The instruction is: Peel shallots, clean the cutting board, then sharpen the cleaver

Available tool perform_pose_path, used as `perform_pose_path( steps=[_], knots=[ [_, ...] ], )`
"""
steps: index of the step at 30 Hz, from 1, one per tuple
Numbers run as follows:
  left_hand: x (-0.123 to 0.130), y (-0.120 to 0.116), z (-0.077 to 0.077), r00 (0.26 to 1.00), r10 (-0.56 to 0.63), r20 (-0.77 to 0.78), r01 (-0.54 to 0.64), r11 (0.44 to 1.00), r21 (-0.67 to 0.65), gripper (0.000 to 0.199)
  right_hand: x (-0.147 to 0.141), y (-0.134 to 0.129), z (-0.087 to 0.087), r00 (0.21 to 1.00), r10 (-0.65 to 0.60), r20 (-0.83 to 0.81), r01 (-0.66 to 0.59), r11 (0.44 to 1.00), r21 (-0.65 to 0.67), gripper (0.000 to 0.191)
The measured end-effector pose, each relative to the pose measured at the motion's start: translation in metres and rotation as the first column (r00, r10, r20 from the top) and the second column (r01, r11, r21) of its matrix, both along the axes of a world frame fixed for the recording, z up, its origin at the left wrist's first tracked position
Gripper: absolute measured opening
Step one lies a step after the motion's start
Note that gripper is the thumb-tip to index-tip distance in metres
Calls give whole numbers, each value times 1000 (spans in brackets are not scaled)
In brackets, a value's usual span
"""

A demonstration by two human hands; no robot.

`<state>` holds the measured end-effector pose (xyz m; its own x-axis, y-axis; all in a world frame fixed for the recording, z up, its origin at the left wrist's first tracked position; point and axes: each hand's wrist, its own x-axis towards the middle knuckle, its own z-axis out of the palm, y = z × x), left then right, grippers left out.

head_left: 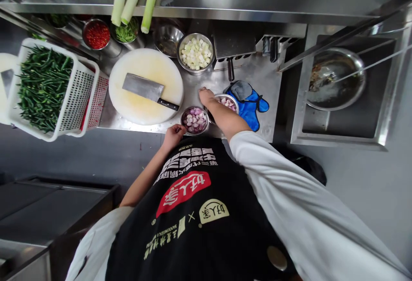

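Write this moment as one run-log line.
left hand: by rim of left bowl of purplish pieces | right hand: beside right bowl, contact unclear | cleaver: flat on round board

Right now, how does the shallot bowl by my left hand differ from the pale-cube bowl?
The shallot bowl looks smaller and sits nearer you than the cube bowl. The shallot bowl holds rounded purple pieces, the cube bowl blocky pale ones. Both are round, metal.

White sleeves | black apron | white Chinese lettering, far | red logo | cream logo, right | tan disc, near right
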<state>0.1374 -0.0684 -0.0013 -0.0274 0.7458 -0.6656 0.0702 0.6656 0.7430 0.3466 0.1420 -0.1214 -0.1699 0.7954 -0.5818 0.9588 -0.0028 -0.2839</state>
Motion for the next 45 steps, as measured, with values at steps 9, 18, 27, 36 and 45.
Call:
perform_pose_path(
  steps=[9,18,27,36,45],
  knots=[
    [-13,-10,-13,990,130,57,-123,986,-116,23,40,-37,15,874,-208,-440,233,973,4,37],
    [15,22,-10,987,29,156,-14,995,-94,33,96,-129,49,999,-30,-24,31,998,60,40],
    [21,28,-10,988,-14,151,27,996,-85,31,74,-153,53,845,-336,-416,368,930,-3,35],
    [13,21,-13,992,-3,127,16,995,-99,31,145,-166,49,937,-340,81,335,940,71,37],
    [18,21,-13,992,-40,118,52,994,-95,28,112,-173,39,960,-257,113,254,966,43,35]
  ],
)
